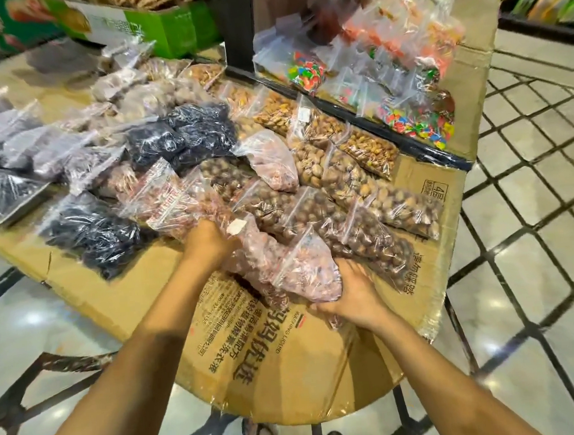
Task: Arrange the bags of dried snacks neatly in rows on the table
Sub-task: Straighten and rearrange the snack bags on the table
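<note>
Clear zip bags of dried snacks lie in rows on a table covered with flattened cardboard (141, 297). A pinkish bag of nuts (303, 271) sits at the near edge, and both my hands grip it. My left hand (208, 244) holds its upper left end beside another pinkish bag (171, 205). My right hand (350, 294) cups its lower right end from below. Bags of brown round nuts (369, 238) lie just right of it. Dark, almost black bags (94, 232) lie to the left.
Bags of coloured candy (412, 121) fill a raised section at the back right behind a dark rail. A green carton (161, 28) stands at the back. Tiled floor surrounds the table, and the table's metal legs (25, 402) show lower left. My sandalled feet are below.
</note>
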Tool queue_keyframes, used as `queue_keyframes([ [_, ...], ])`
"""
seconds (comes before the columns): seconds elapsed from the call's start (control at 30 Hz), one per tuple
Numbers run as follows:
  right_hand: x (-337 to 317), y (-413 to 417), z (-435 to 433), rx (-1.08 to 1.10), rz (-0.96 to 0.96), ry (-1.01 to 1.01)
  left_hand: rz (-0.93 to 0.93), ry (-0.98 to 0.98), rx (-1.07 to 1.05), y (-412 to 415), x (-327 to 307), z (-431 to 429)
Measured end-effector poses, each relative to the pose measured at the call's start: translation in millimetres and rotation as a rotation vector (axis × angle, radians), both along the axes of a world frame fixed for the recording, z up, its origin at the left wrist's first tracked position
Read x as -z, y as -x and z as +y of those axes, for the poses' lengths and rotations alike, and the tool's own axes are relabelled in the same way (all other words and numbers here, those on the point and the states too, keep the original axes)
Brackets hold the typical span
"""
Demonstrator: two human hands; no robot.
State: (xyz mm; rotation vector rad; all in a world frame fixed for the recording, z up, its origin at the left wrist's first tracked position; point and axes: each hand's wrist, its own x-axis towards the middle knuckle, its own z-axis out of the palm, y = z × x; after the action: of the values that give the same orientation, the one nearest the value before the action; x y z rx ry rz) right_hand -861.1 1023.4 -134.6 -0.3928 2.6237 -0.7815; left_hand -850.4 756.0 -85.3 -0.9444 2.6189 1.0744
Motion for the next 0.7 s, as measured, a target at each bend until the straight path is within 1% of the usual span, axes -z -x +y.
queue_keyframes([
  [0.03,3.5,-0.5,-1.7,0.04,-0.004,0.037,-0.025,-0.018,0.032,0.5,-3.6,-3.1],
  [0.07,6.8,-0.4,-2.7,0.083,-0.01,0.073,-0.008,-0.033,0.058,0.1,-6.0,-5.4],
  [0.13,11.8,-0.3,-3.1,0.145,-0.014,0.109,0.122,-0.086,0.074,-2.4,-9.0,-4.9],
  [0.23,13.0,-3.7,-5.4,0.184,-0.009,0.165,0.361,-0.242,0.011,-7.2,-16.0,1.9],
  [0.3,13.6,-5.8,-8.7,0.227,0.003,0.228,0.43,-0.23,0.012,-5.7,-17.4,-1.4],
  [0.37,13.2,-7.8,-12.3,0.247,0.013,0.268,0.432,-0.16,-0.018,-3.7,-14.6,-10.9],
  [0.43,10.2,-11.7,-18.2,0.211,0.024,0.29,0.414,-0.123,-0.055,-4.2,-10.0,-19.7],
  [0.5,3.0,-13.5,-24.5,0.084,0.072,0.229,0.378,-0.103,-0.059,-4.3,-8.7,-21.3],
  [0.57,2.3,-10.3,-28.6,-0.077,0.1,0.078,0.339,-0.077,-0.053,-2.0,-9.3,-18.7],
  [0.63,0.6,-5.5,-31.0,-0.121,0.086,-0.065,0.293,-0.052,-0.079,-0.3,-13.0,-16.1],
  [0.7,-2.0,-0.3,-30.4,-0.143,0.068,-0.124,0.283,0.008,-0.119,-1.2,-15.3,-13.6],
])
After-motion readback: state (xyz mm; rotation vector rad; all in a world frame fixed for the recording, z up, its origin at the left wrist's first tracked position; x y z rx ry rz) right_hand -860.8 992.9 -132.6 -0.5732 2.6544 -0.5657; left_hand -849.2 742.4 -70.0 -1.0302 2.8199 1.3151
